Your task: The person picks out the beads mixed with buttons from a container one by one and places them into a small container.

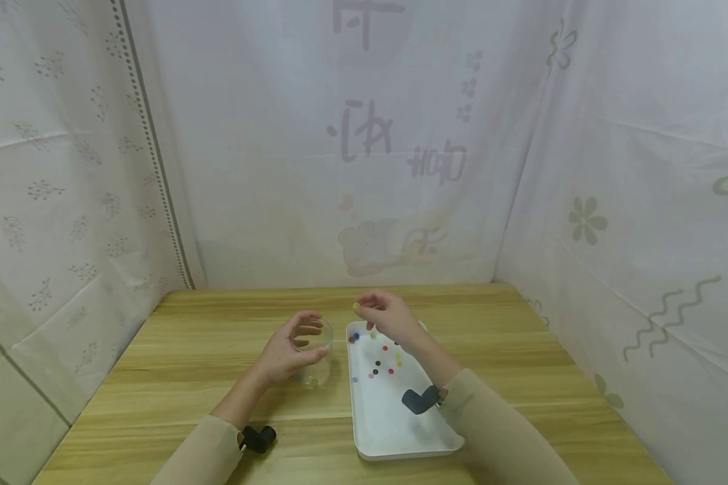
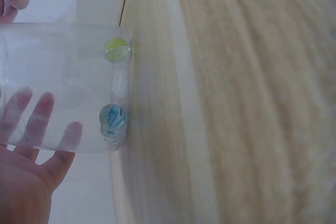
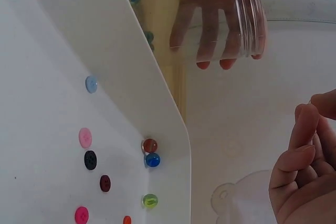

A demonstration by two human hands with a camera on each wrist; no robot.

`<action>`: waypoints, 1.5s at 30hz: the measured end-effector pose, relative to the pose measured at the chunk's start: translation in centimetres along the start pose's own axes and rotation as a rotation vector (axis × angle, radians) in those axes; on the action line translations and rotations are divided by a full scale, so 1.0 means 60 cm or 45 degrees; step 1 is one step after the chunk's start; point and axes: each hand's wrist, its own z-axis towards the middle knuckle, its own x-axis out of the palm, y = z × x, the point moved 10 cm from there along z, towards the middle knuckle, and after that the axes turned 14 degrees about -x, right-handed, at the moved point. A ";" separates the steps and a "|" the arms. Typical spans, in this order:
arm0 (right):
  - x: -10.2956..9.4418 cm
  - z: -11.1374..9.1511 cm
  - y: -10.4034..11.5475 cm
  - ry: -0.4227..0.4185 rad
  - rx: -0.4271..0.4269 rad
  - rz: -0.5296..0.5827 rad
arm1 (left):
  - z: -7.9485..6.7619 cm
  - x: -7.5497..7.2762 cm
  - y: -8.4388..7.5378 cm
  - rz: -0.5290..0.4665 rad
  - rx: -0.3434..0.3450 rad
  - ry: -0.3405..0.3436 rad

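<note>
My left hand (image 1: 281, 353) grips a clear jar (image 2: 63, 69) near its open mouth, fingers on the far side and thumb on the near side. The jar stands upright on the table, left of the white tray. At its bottom lie a yellow-streaked marble (image 2: 117, 50) and a blue-streaked marble (image 2: 113, 116). Above the tray's far edge, my right hand (image 1: 396, 322) pinches a small round yellow piece (image 1: 356, 306) between thumb and fingertip. The right wrist view shows those fingertips (image 3: 307, 113) together, mostly hiding the piece; I cannot tell whether it is a marble or button.
The white tray (image 1: 394, 431) holds scattered buttons, among them a pink button (image 3: 85, 137) and a black button (image 3: 90, 160). A brown marble (image 3: 150, 145), a blue marble (image 3: 153, 160) and a green marble (image 3: 150, 200) lie along its wall. Curtains (image 1: 267, 168) surround the wooden table (image 1: 206, 350).
</note>
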 end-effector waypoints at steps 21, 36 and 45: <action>0.042 0.008 0.067 0.092 -0.086 0.041 | -0.001 -0.001 0.004 0.012 0.023 -0.007; 0.084 0.009 0.089 0.165 -0.137 0.107 | -0.001 -0.001 0.005 -0.006 0.018 0.003; 0.100 0.006 0.091 0.187 -0.107 0.104 | -0.002 0.000 0.003 0.010 0.024 0.001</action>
